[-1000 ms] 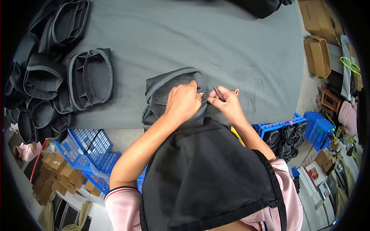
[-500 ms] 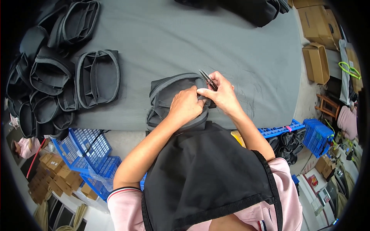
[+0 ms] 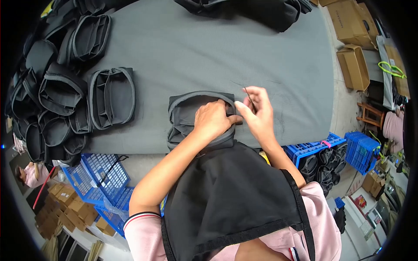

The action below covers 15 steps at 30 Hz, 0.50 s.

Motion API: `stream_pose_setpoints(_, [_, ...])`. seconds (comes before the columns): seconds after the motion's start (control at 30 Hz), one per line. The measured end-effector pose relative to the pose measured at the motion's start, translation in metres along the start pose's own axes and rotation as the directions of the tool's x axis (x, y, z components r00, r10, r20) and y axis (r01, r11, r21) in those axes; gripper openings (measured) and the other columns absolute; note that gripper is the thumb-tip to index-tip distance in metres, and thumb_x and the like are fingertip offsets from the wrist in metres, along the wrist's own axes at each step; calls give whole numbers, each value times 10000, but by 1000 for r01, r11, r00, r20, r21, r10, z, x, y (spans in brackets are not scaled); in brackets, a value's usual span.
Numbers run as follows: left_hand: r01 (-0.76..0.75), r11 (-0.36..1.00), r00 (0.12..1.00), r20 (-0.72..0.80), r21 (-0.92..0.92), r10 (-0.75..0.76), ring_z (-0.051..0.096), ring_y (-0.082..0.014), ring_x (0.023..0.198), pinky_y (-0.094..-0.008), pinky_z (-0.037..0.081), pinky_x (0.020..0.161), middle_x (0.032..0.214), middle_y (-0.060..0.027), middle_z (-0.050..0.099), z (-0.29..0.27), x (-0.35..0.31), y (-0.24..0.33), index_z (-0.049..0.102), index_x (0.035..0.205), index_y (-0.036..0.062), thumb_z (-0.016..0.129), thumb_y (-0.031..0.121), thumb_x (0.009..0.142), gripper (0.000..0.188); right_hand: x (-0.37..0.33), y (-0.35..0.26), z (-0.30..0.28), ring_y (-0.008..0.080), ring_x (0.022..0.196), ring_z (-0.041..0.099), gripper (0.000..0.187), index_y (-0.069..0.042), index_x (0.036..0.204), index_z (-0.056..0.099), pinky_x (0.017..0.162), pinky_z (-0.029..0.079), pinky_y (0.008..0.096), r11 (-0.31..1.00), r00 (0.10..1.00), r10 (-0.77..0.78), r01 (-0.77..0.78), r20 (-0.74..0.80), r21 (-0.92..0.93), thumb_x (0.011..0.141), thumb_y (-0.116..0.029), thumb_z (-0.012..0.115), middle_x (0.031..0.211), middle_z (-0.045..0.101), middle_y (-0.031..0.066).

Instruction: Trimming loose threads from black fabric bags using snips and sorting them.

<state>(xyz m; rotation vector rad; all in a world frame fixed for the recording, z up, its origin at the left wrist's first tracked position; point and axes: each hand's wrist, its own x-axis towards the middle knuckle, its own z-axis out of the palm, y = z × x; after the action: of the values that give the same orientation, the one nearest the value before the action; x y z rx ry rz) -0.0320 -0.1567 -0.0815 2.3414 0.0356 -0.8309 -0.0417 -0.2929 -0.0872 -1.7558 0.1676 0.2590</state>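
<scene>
A black fabric bag with inner compartments and a grey-edged opening lies at the table's near edge, in front of my body. My left hand reaches into its opening and grips the right side wall, with the thumb outside. Just right of the bag, my right hand is closed around thread snips. Their thin blades point up and left, apart from the fabric, and the handle is mostly hidden by my fingers.
The table has a grey cloth cover. Similar black bags are heaped at the left, and dark fabric pieces lie at the far edge. Blue crates stand below on the left, and another blue crate is at the right, below cardboard boxes.
My right hand has drawn away from the bag to the right, and the snips have turned in it. The left hand keeps its grip on the bag's side. The whole view has shifted slightly.
</scene>
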Motion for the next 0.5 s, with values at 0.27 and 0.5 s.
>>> stream_pose_setpoints(0.27, [-79, 976, 993, 66, -203, 94, 591, -331, 770, -405, 449, 706, 821, -200, 619, -10, -12, -16, 559, 970, -39, 682, 282, 735, 416, -34, 27, -23, 102, 709, 518, 287, -12, 1032, 493, 668, 430, 249, 999, 999, 30, -29, 21, -39, 797, -102, 630, 797, 524, 33])
stream_pose_setpoints(0.5, [-58, 763, 975, 126, -643, 181, 557, -110, 777, -273, 437, 701, 863, -63, 627, -26, -23, -25, 568, 1057, -28, 690, 152, 756, 371, -21, 4, -16, 93, 744, 525, 244, -32, 987, 567, 631, 434, 221, 993, 974, -108, 97, 199, 64, 755, -16, 638, 915, 531, 31])
